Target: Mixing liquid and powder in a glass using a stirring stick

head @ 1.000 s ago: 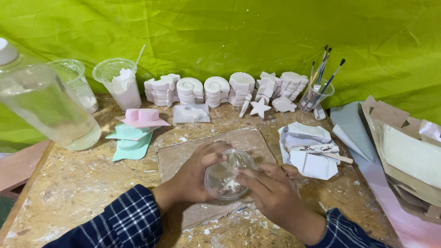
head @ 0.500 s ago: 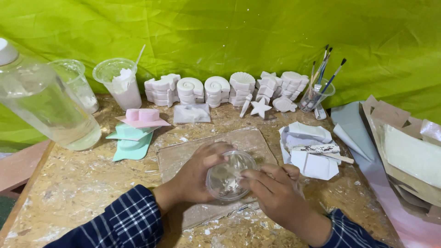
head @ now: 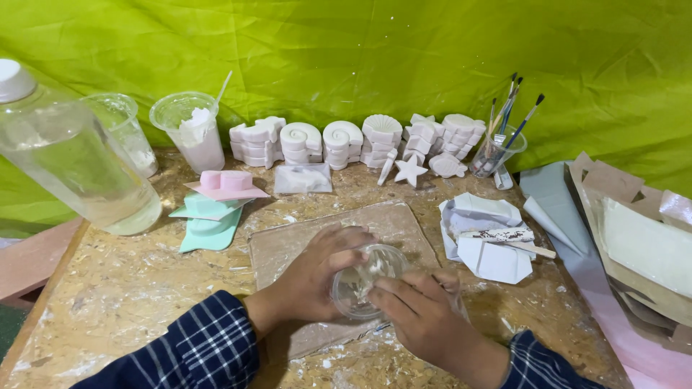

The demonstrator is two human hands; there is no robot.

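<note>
Little has shifted: both hands remain on the clear cup (head: 364, 281) over the board (head: 288, 248). Left hand (head: 317, 277) wraps its side; right hand (head: 422, 317) covers the near rim. I judge contents are being worked; next needs steady hold.

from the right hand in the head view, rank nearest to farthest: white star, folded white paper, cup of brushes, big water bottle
From the right hand:
1. Folded white paper, just right of it and farther back.
2. White star, farther back, near the row of casts.
3. Cup of brushes, back right.
4. Big water bottle, far left.
</note>
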